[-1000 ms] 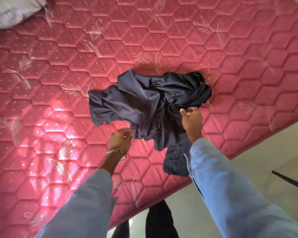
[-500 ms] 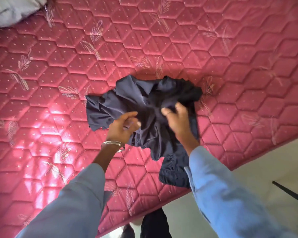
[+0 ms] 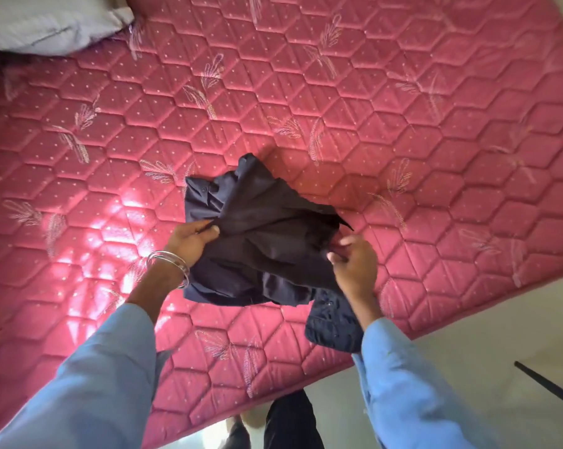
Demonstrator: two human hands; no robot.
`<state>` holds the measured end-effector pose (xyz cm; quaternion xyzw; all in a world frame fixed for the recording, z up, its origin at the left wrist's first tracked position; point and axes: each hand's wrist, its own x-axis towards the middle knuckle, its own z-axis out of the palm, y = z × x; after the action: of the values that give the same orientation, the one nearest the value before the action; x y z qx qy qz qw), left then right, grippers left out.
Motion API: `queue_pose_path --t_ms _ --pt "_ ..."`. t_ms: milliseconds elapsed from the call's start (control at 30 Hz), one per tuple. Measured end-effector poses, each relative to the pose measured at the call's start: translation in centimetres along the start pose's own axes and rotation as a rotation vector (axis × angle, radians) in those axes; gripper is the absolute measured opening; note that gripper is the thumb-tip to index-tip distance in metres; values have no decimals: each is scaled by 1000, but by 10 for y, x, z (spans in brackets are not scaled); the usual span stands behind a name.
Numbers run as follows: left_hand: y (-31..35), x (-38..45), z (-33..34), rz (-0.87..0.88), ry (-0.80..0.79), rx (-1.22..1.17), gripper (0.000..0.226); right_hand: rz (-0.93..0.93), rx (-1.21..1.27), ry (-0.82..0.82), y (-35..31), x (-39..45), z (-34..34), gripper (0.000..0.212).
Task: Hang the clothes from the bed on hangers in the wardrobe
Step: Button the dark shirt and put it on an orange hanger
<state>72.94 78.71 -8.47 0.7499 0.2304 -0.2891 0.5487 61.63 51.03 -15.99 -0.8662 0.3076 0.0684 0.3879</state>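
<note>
My left hand [image 3: 189, 243] pinches a fold of the dark garment [image 3: 260, 241], thumb on top, bangles [image 3: 170, 264] at the wrist. My right hand [image 3: 354, 264] has fingers curled at the garment's right edge; whether it really grips cloth, can't tell, it's blurred. Garment sits bunched near the mattress [image 3: 403, 124] edge, part lifted; a second dark, textured piece [image 3: 332, 325] lies under it. I'd judge it light, limp, slightly slick: no stiffness. Best hold: find collar or shoulders near the button [image 3: 205, 188]. Pillow [image 3: 47, 24] well apart.

Light-blue sleeves [image 3: 89, 380] (silver bangles [image 3: 170, 259], left wrist)
</note>
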Motion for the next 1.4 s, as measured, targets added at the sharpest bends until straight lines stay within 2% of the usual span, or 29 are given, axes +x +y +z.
queue_pose_path --t_ms 33,100,167,233,267,333,367,400,433,467,533,567,600,633,700,767,800,900,967,1033,1100,1133,1167,1200,1233,1267,1300,1333,1400 --pt "-1 -4 -7 -25 21 -7 19 62 -36 -78 13 12 3 60" --pt "-2 -3 -21 -62 80 -27 25 92 -309 -368 21 21 13 97" --pt "1 -3 -34 -85 123 28 33 64 -593 -581 12 13 24 114" --pt "1 -4 -44 -117 131 68 39 108 -635 -602 -2 5 35 105" --pt "1 -7 -46 -89 122 67 35 156 -511 -529 -6 3 43 92" --pt "-2 -15 -51 23 56 79 15 185 -76 -138 -17 1 54 58" --pt "-4 -19 -54 77 5 113 12 132 134 83 -22 1 57 50" --pt "-5 -23 -58 134 -55 169 17 98 277 223 -23 5 58 51" --pt "-6 -26 -64 172 -123 254 23 62 331 262 -27 10 58 58" --pt "-7 -29 -70 191 -187 328 31 11 307 226 -30 15 57 68" --pt "-10 -31 -79 192 -274 504 50 -105 99 118 -34 28 60 83" --pt "-16 -30 -83 173 -274 621 50 -160 -24 75 -37 34 62 77" --pt "-21 -28 -85 162 -257 758 44 -209 -95 48 -40 39 62 61" --pt "-27 -25 -86 150 -209 925 40 -252 -110 42 -42 45 61 47" --pt "-36 -21 -85 96 -73 1112 44 -342 -3 43 -55 49 54 44" --pt "-35 -20 -75 89 75 976 44 -463 154 52 -84 40 40 49" --pt "-31 -21 -69 129 141 854 41 -512 246 6 -101 34 32 53" --pt "0 -28 -51 360 265 562 40 -558 455 -285 -152 -2 3 59" --pt "27 -34 -51 512 155 437 51 -609 469 -487 -182 -24 -18 58" --pt "59 -49 -57 670 -123 460 62 -677 518 -662 -213 -47 -36 54" --pt "92 -81 -63 798 -425 593 55 -730 677 -814 -242 -72 -51 36" --pt "102 -96 -66 773 -486 668 46 -713 777 -901 -257 -85 -58 26" --pt "116 -119 -66 701 -514 765 34 -692 857 -966 -273 -99 -66 21" --pt "109 -120 -74 553 -529 900 27 -688 917 -988 -287 -112 -71 19" --pt "105 -122 -83 390 -551 1043 28 -705 957 -980 -299 -123 -76 16" --pt "94 -121 -94 300 -552 1145 28 -723 1008 -970 -312 -136 -82 14" --pt "81 -121 -108 283 -525 1179 40 -724 1058 -964 -323 -147 -86 16" --pt "66 -118 -125 321 -454 1095 41 -707 1121 -969 -333 -155 -90 20" --pt "49 -137 -149 424 -460 808 12 -674 1207 -973 -351 -173 -95 21"
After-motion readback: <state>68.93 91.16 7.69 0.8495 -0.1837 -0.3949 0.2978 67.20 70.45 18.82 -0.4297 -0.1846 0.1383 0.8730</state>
